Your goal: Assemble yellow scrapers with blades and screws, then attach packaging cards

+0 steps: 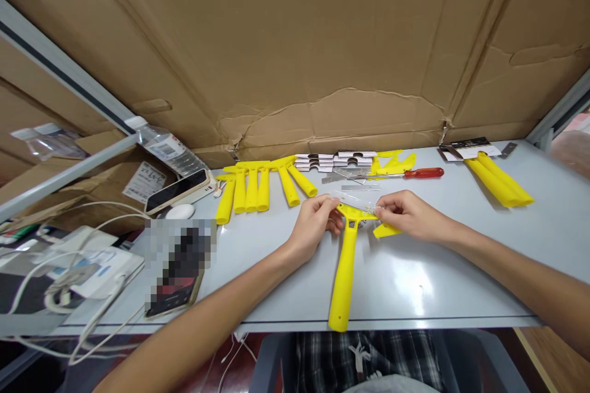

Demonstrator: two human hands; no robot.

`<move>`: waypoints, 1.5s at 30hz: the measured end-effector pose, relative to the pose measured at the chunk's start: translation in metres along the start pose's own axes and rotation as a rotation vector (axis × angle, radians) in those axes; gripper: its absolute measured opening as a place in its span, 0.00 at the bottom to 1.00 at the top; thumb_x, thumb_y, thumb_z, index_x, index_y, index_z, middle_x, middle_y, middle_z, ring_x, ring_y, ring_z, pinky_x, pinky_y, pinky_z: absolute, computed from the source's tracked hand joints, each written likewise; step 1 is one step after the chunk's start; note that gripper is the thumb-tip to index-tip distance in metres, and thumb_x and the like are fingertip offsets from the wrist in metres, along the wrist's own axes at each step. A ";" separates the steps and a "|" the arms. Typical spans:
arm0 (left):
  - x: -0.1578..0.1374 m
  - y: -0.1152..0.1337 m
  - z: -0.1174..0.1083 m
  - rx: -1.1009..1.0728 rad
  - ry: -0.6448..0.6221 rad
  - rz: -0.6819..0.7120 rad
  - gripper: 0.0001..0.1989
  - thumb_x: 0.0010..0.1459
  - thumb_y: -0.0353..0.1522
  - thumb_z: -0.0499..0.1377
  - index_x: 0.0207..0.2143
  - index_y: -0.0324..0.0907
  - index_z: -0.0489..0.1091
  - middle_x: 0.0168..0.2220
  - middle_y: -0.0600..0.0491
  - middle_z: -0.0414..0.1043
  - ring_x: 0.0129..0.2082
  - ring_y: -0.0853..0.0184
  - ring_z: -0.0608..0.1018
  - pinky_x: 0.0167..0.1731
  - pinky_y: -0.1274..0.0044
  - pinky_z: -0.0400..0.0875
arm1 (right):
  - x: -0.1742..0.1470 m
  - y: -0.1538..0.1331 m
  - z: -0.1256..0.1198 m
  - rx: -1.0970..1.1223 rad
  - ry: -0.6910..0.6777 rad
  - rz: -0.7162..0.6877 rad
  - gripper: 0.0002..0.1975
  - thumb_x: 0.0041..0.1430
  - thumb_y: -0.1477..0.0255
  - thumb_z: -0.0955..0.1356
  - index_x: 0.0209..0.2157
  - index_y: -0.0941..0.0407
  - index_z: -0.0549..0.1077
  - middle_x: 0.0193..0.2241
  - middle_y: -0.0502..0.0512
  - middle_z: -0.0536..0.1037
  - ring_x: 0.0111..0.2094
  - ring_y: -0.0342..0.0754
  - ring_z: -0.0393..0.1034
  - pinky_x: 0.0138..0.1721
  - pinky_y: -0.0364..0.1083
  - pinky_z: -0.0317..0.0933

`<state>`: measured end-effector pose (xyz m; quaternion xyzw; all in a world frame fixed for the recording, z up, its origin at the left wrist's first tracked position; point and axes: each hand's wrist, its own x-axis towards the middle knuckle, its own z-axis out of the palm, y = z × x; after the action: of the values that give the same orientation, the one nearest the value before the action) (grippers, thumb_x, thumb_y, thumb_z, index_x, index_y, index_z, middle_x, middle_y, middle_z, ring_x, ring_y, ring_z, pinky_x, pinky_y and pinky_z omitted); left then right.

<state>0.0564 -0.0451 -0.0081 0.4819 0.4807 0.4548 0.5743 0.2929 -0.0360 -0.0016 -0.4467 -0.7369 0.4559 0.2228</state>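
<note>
A yellow scraper handle (343,276) lies on the table in front of me, its wide T-shaped head pointing away and its round end near the front edge. Across that head, a thin, shiny flat blade (356,201) spans between my hands. My left hand (318,221) pinches the blade's left end, its lower fingers curled by the left side of the head. At the right end, my right hand (405,214) is closed on the blade with thumb and forefinger. Below the right fingers lies a flat yellow plastic piece (386,231), partly covered.
Several yellow scrapers (251,187) lie at the back left beside stacked blade packs (316,163). A red-handled screwdriver (421,173) and yellow pieces (394,164) are behind my hands. More yellow handles (500,181) lie right. Phones (177,190), cables and a bottle (168,147) crowd the left.
</note>
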 end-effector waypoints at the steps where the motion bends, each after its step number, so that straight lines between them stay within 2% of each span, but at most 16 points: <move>1: -0.001 0.001 0.000 -0.043 -0.032 -0.007 0.14 0.56 0.41 0.65 0.28 0.39 0.73 0.25 0.53 0.73 0.23 0.69 0.74 0.21 0.78 0.69 | 0.000 0.000 -0.001 -0.003 0.004 -0.002 0.19 0.65 0.58 0.65 0.26 0.58 0.67 0.21 0.46 0.56 0.23 0.39 0.47 0.24 0.43 0.42; 4: -0.005 0.004 0.003 -0.139 -0.140 -0.023 0.10 0.53 0.36 0.68 0.34 0.38 0.75 0.34 0.49 0.78 0.31 0.67 0.78 0.28 0.78 0.74 | 0.001 0.001 -0.003 0.009 0.012 -0.006 0.20 0.64 0.57 0.65 0.26 0.58 0.68 0.21 0.46 0.57 0.23 0.38 0.48 0.25 0.43 0.42; 7: -0.010 0.007 0.006 -0.183 -0.225 -0.075 0.16 0.50 0.32 0.70 0.42 0.38 0.76 0.45 0.45 0.80 0.36 0.63 0.82 0.37 0.73 0.77 | 0.001 0.000 -0.004 0.028 0.040 -0.001 0.18 0.63 0.58 0.66 0.27 0.58 0.69 0.20 0.46 0.58 0.23 0.38 0.49 0.25 0.43 0.43; 11: -0.013 0.007 0.007 -0.185 -0.250 -0.090 0.20 0.50 0.32 0.71 0.46 0.37 0.76 0.49 0.40 0.80 0.38 0.60 0.83 0.42 0.69 0.78 | 0.001 0.000 -0.005 0.058 0.082 0.014 0.16 0.61 0.60 0.68 0.28 0.58 0.71 0.20 0.46 0.59 0.23 0.38 0.50 0.24 0.42 0.43; 19: -0.011 0.005 0.007 -0.181 -0.246 -0.064 0.20 0.51 0.33 0.71 0.48 0.38 0.77 0.51 0.42 0.80 0.41 0.60 0.84 0.48 0.67 0.77 | 0.001 0.000 -0.007 0.077 0.073 0.023 0.16 0.60 0.59 0.68 0.30 0.59 0.73 0.19 0.45 0.60 0.22 0.38 0.50 0.24 0.42 0.43; 30: -0.011 0.003 0.007 -0.152 -0.229 -0.056 0.20 0.51 0.33 0.71 0.46 0.38 0.76 0.50 0.42 0.80 0.42 0.57 0.84 0.46 0.67 0.77 | 0.002 -0.001 -0.008 0.067 0.080 0.025 0.17 0.60 0.58 0.69 0.31 0.59 0.76 0.19 0.45 0.60 0.22 0.38 0.49 0.24 0.42 0.43; 40: -0.011 0.005 0.007 -0.179 -0.226 -0.049 0.20 0.50 0.33 0.72 0.47 0.38 0.77 0.51 0.42 0.81 0.41 0.58 0.84 0.47 0.65 0.79 | 0.001 -0.003 -0.009 0.089 0.079 0.036 0.24 0.60 0.50 0.70 0.39 0.59 0.78 0.19 0.46 0.62 0.22 0.39 0.50 0.24 0.43 0.42; 42: -0.011 0.005 0.007 -0.185 -0.227 -0.048 0.20 0.51 0.32 0.71 0.46 0.38 0.77 0.51 0.42 0.80 0.41 0.59 0.84 0.47 0.66 0.79 | 0.001 -0.005 -0.011 0.064 0.119 0.034 0.25 0.61 0.49 0.68 0.39 0.58 0.78 0.20 0.47 0.63 0.22 0.39 0.50 0.24 0.43 0.42; 45: -0.012 0.006 0.007 -0.186 -0.225 -0.055 0.19 0.51 0.32 0.71 0.46 0.38 0.77 0.50 0.43 0.80 0.39 0.60 0.84 0.45 0.67 0.79 | 0.000 -0.010 -0.017 0.050 0.255 0.027 0.24 0.63 0.50 0.67 0.40 0.58 0.78 0.22 0.49 0.64 0.23 0.40 0.51 0.24 0.44 0.43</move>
<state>0.0615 -0.0565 -0.0004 0.4614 0.3820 0.4246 0.6789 0.3007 -0.0301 0.0156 -0.5053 -0.6850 0.4166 0.3193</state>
